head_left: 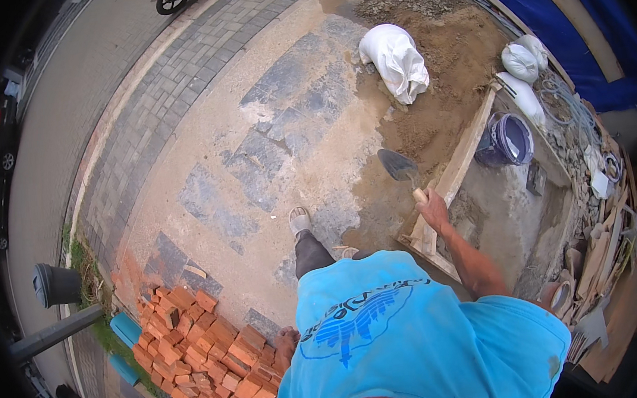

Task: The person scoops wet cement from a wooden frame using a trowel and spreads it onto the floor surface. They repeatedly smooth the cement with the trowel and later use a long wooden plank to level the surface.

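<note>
- On the ground (232, 150), a pile of red bricks (207, 350) is placed near the left side of the person; because they overlap, they cannot be counted.
- At the right, a box-like wooden frame (457, 169) is seen, partly covered inside by grey material (509, 199); near its far end one purple bucket (489, 147) is contained.
- Between the trowel (400, 167) and the bucket, the way is crossed by the left board of the frame.
- Beyond the trowel, one large white sack (395, 62) is laid on brown sand (465, 60); smaller white sacks (519, 62) are gathered by the far right corner of the frame.
- Wood scraps (617, 243) are heaped along the right side of the frame.
- One trowel is held above the ground, just outside the frame's left edge; its blade is pointed forward and to the left, and its long axis is set diagonally.
- By the right hand (432, 211), the wooden handle is held in a closed grip.
- The left hand (286, 342) is lowered beside the bricks; whether its grip is wide or narrow cannot be told.
</note>
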Action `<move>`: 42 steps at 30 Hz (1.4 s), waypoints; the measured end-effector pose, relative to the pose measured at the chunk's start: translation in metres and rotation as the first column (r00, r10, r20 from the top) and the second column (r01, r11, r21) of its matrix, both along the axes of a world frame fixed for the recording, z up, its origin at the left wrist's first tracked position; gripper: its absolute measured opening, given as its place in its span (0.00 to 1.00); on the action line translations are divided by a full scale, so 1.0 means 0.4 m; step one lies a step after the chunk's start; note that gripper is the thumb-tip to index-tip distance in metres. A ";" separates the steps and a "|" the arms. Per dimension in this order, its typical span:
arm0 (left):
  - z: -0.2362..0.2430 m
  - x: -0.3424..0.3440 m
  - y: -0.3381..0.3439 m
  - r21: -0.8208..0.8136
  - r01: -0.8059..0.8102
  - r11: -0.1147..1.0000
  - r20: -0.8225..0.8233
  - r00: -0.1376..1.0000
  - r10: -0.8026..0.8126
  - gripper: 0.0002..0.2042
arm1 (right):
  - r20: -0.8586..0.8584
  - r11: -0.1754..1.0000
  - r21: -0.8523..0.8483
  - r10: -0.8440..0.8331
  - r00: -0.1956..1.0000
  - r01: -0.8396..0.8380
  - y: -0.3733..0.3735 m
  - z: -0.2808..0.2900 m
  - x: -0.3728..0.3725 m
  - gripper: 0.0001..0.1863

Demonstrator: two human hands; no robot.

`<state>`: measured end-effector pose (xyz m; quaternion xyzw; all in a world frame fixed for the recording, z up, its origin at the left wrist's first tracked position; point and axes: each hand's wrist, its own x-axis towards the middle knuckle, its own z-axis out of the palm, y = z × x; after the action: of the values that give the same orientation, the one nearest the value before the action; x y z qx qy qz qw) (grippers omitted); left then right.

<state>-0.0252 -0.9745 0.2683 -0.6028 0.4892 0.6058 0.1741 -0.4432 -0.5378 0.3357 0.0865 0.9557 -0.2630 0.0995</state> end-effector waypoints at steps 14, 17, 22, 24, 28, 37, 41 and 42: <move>-0.006 -0.893 -0.789 -0.246 0.318 0.916 -0.148 0.921 -0.360 0.07 | 0.640 0.921 -0.116 -0.217 0.737 0.372 -0.146 -0.146 0.236 0.28; 0.019 -1.208 -0.752 -0.366 0.371 0.853 -0.167 0.876 -0.453 0.10 | 0.524 0.903 -0.193 -0.236 0.818 0.384 -0.124 -0.218 0.249 0.29; 0.025 -1.562 -0.583 -0.354 0.486 0.799 -0.227 0.785 -0.577 0.15 | 0.641 0.815 0.021 -0.455 0.618 0.579 -0.151 -0.144 -0.115 0.26; 0.009 -1.616 -0.492 -0.258 0.512 0.819 -0.269 0.776 -0.570 0.14 | 0.700 0.782 0.033 -0.463 0.544 0.622 -0.133 -0.130 -0.221 0.24; -0.017 -1.713 -0.338 -0.048 0.610 0.791 -0.100 0.785 -0.611 0.11 | 0.500 0.820 -0.035 -0.480 0.721 0.571 -0.034 -0.181 -0.534 0.25; -0.314 -1.850 -0.457 -0.171 0.656 0.735 -0.176 0.714 -0.678 0.05 | 0.344 0.809 -0.027 -0.544 0.765 0.587 0.087 -0.141 -0.992 0.22; -0.312 -2.053 -0.516 -0.117 0.728 0.676 -0.094 0.669 -0.737 0.04 | 0.448 0.715 0.216 -0.678 0.583 0.665 0.025 -0.136 -1.044 0.18; -0.309 -2.131 -0.547 -0.116 0.749 0.652 -0.087 0.646 -0.758 0.03 | 0.443 0.708 0.239 -0.689 0.574 0.665 0.005 -0.177 -1.035 0.18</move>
<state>-0.8775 -1.1934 0.1447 -0.3105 0.7262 0.4984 0.3576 -0.8573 -0.5357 0.2648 0.5119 0.7950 -0.2265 0.2339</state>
